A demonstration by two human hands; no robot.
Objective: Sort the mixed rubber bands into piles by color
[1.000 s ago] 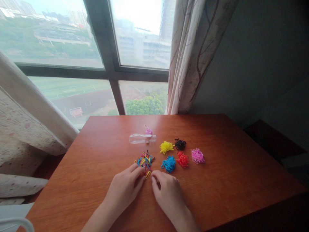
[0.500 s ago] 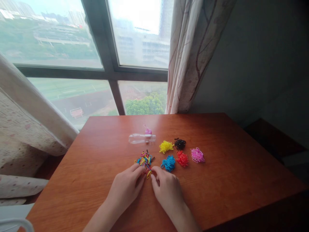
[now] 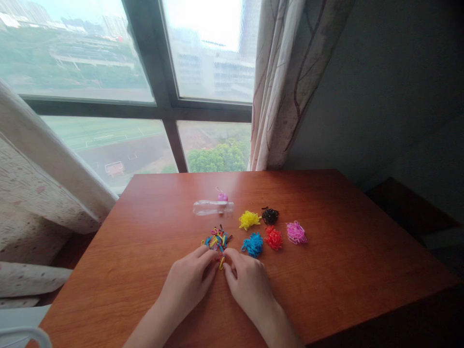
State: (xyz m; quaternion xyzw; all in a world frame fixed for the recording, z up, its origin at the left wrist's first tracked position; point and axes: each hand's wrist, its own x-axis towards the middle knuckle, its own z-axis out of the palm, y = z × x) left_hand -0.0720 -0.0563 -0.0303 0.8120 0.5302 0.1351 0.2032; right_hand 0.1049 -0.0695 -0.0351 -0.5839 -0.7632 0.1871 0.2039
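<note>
A mixed heap of small coloured elastic bands (image 3: 216,239) lies on the wooden table (image 3: 145,251). My left hand (image 3: 186,282) and my right hand (image 3: 246,282) rest side by side just in front of it, fingertips meeting at a yellow band (image 3: 221,262) at the heap's near edge. Both hands' fingers are curled together in a pinch around that band. Sorted piles lie to the right: yellow (image 3: 249,220), black (image 3: 270,215), blue (image 3: 253,244), red (image 3: 274,238) and pink (image 3: 297,232).
A clear plastic bottle (image 3: 212,207) lies on its side behind the heap, with a small pink cap (image 3: 222,196) beside it. Window and curtains stand beyond the table's far edge. A cushion sits at the left, a dark wall at the right.
My right hand has slid a little to the left and forward, closing the gap to my left hand at the yellow band. The piles and bottle have not moved.
</note>
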